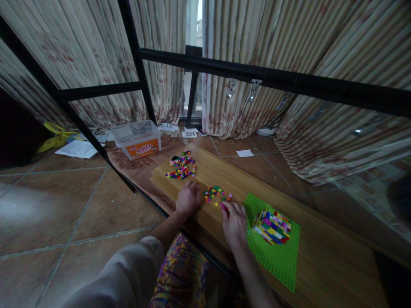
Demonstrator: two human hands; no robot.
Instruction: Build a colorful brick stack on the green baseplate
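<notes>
My right hand (pixel 235 223) pinches a small magenta toy brick (pixel 222 206) between thumb and fingers, low over the wooden board. To its left, my left hand (pixel 189 198) is closed with the fingers curled; whatever it may hold is hidden. A loose group of small coloured bricks (pixel 213 192) lies between and just beyond the two hands. Farther left is a larger scattered pile of bricks (pixel 181 166). Right of my right hand lies a green studded baseplate (pixel 272 256), bearing a built block of many-coloured bricks (pixel 272 227).
The wooden board (pixel 334 252) rests on a brown cloth (pixel 128 169). A clear plastic box (pixel 136 136) with an orange label stands at the far left end. Black metal bars (pixel 269 79) cross above and beyond the board, before striped curtains (pixel 257 38). Paper (pixel 245 153) lies on the tiled floor.
</notes>
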